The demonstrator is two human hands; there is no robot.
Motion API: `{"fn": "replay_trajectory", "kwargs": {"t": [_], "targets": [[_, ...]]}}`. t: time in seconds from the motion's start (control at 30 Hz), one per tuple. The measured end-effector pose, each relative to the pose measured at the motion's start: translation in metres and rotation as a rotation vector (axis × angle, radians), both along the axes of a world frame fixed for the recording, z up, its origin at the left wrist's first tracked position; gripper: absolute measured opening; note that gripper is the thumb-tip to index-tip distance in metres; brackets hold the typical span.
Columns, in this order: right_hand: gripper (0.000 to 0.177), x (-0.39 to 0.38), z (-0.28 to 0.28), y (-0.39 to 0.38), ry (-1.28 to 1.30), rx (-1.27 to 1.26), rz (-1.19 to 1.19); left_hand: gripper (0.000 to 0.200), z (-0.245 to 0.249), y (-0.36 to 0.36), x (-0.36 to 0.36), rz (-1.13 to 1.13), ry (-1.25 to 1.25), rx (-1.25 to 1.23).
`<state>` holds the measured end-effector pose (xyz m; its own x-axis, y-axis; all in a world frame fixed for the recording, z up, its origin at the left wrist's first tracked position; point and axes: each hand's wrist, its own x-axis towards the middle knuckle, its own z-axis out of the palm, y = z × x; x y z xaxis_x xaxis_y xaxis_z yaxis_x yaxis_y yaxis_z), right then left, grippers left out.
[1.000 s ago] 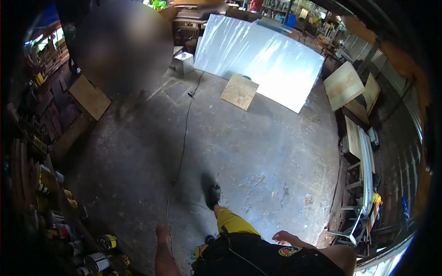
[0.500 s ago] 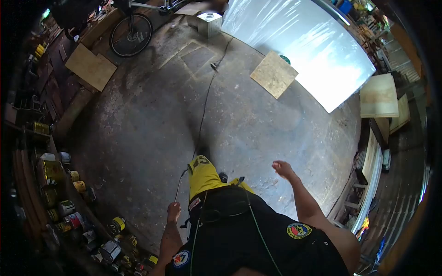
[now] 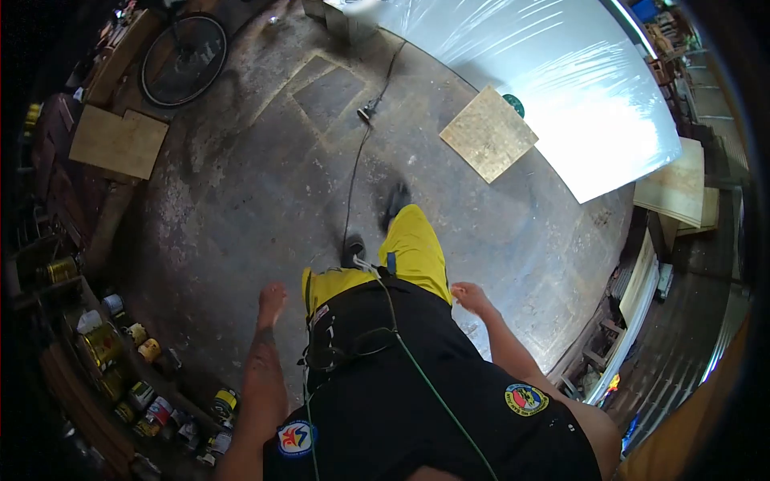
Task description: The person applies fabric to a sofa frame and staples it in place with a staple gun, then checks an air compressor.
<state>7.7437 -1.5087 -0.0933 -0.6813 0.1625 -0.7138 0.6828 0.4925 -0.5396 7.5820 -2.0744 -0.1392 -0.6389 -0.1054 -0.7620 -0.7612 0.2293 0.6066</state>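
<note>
My left hand [image 3: 273, 303] hangs left of the yellow trousers [image 3: 415, 244], over the concrete floor, fingers curled; whether anything is inside is hidden. Beside the right hip, my right hand [image 3: 472, 298] has its fingers curled in, and nothing shows in it. One dark shoe [image 3: 353, 250] stands by a black cable [image 3: 353, 180] on the floor; the other shoe [image 3: 398, 196], blurred, is further forward. Green cords [image 3: 437, 397] hang down the front of the black shirt [image 3: 401, 417].
A connector [image 3: 366, 113] lies on the cable. Ahead right are a wooden board [image 3: 489, 135] and a large plastic-covered panel [image 3: 561, 80]. A bicycle wheel [image 3: 183, 60] and a board [image 3: 119, 143] stand upper left. Several cans [image 3: 152, 413] line the lower left; more boards [image 3: 674, 188] lean right.
The view has shifted forward and turned slightly. The right leg has swung ahead. My left hand has moved up and left, my right hand closer to the hip. A thin line near my left hand no longer shows there.
</note>
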Motion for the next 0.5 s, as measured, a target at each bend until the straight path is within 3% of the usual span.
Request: {"fn": "replay_trajectory", "kwargs": {"t": [0.07, 0.17, 0.27, 0.3, 0.37, 0.43, 0.5], "targets": [[0.04, -0.021, -0.015, 0.019, -0.241, -0.031, -0.064, 0.018, -0.017, 0.014, -0.066, -0.016, 0.013, -0.004], [0.039, -0.075, -0.028, 0.059, -0.395, -0.106, -0.055, 0.018, -0.019, 0.053, -0.148, 0.0, 0.086, -0.14], [0.035, -0.13, -0.085, 0.117, -0.221, 0.022, -0.107, 0.023, -0.07, 0.086, -0.2, -0.092, -0.069, -0.205], [0.035, -0.165, -0.095, 0.134, -0.236, 0.01, -0.117, 0.025, -0.11, 0.08, -0.208, -0.01, -0.151, 0.021], [0.036, -0.246, -0.116, 0.173, -0.445, 0.018, -0.166, 0.026, -0.143, 0.101, -0.249, 0.077, -0.263, 0.242], [0.031, -0.328, -0.154, 0.201, -0.287, -0.022, -0.134, 0.035, -0.15, 0.176, -0.311, -0.366, -0.148, -0.243], [0.027, -0.44, -0.166, 0.193, -0.23, -0.176, -0.532, 0.034, -0.193, 0.222, -0.368, -0.179, -0.038, -0.179]]}}
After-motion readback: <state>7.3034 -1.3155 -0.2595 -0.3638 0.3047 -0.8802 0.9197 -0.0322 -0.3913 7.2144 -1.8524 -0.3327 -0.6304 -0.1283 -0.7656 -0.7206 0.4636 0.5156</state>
